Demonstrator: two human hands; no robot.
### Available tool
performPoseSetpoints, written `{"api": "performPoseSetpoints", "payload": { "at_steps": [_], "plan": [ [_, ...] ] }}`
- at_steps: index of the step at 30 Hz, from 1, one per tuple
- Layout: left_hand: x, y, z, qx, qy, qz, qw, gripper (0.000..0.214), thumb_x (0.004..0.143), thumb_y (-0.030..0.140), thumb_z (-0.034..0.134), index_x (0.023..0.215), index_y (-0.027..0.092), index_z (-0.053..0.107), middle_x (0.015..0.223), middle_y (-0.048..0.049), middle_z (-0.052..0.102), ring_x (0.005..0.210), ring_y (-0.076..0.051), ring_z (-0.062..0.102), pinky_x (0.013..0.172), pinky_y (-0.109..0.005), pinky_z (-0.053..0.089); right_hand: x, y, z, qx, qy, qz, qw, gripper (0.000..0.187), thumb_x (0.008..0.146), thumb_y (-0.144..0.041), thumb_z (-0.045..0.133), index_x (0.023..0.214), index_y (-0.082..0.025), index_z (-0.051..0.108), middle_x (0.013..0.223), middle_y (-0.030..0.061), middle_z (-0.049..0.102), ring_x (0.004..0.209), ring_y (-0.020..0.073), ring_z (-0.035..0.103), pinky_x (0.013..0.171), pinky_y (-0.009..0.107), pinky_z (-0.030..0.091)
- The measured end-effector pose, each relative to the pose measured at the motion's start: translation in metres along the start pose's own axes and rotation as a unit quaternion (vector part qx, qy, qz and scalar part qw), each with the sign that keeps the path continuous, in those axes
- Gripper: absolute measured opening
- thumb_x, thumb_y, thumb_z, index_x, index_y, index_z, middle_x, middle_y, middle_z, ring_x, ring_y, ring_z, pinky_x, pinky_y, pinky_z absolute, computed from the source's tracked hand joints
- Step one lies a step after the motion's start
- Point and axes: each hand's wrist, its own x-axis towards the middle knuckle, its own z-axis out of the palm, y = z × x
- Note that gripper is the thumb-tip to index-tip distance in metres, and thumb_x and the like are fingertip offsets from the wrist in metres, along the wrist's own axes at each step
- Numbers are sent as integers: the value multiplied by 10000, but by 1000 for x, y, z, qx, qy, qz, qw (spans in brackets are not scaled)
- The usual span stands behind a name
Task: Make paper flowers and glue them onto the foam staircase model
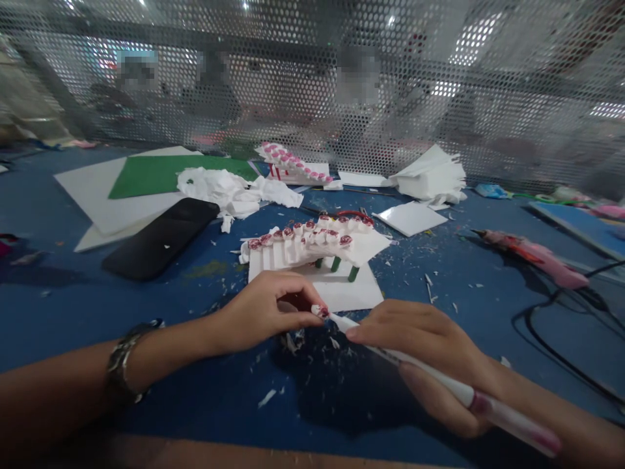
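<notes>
Between the thumb and forefinger of my left hand point(268, 309) is a small white piece with dark red marks point(319, 311). My right hand point(424, 352) grips a white marker pen point(430, 372) with a pinkish-red cap on its rear end. The pen's tip meets or nearly meets the small piece. Just beyond my hands stands a white paper model point(303, 244), topped with rows of similar red-marked pieces. Green legs point(336, 264) hold up its right part over a white base point(364, 293).
A black phone point(161, 240) lies left, near a green sheet point(180, 170) and crumpled white paper point(219, 189). A second model with pink marks point(293, 163) stands behind. At right are a pink glue gun or hot tool point(537, 257) and its black cable point(547, 339). Paper scraps litter the blue table.
</notes>
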Motion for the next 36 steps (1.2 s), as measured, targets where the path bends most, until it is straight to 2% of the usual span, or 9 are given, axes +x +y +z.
{"api": "performPoseSetpoints", "payload": {
  "at_steps": [10, 20, 30, 36],
  "plan": [
    [0, 2, 0, 14, -3, -2, 1000, 74, 682, 197, 603, 687, 129, 633, 688, -19, 649, 631, -97, 583, 574, -164, 461, 1, -1, -2, -7, -5, 5, 1000, 412, 695, -74, 363, 1085, -133, 481, 907, 77, 631, 827, 133, 571, 710, 257, 464],
    [1, 3, -1, -37, -2, -22, 999, 39, 648, 175, 623, 656, 137, 631, 681, -11, 659, 629, -94, 588, 580, -165, 467, -4, 0, -2, 5, 6, 6, 1000, 398, 722, -120, 350, 1095, -154, 486, 931, 70, 631, 869, 137, 569, 724, 257, 462],
    [2, 5, 1, -137, -5, -84, 987, 30, 599, 145, 647, 615, 143, 621, 619, 19, 636, 562, -74, 573, 544, -155, 459, -4, -3, -2, -26, 14, 4, 1000, 398, 732, -125, 333, 1101, -171, 475, 906, 59, 636, 824, 131, 580, 689, 234, 472],
    [1, 5, 1, -168, -16, -90, 982, 17, 626, 136, 621, 642, 143, 623, 614, 32, 620, 539, -49, 553, 530, -132, 441, -4, -3, -1, -13, 16, 7, 1000, 382, 746, -143, 333, 1099, -166, 479, 926, 67, 634, 847, 139, 580, 719, 253, 471]
  ]
}}
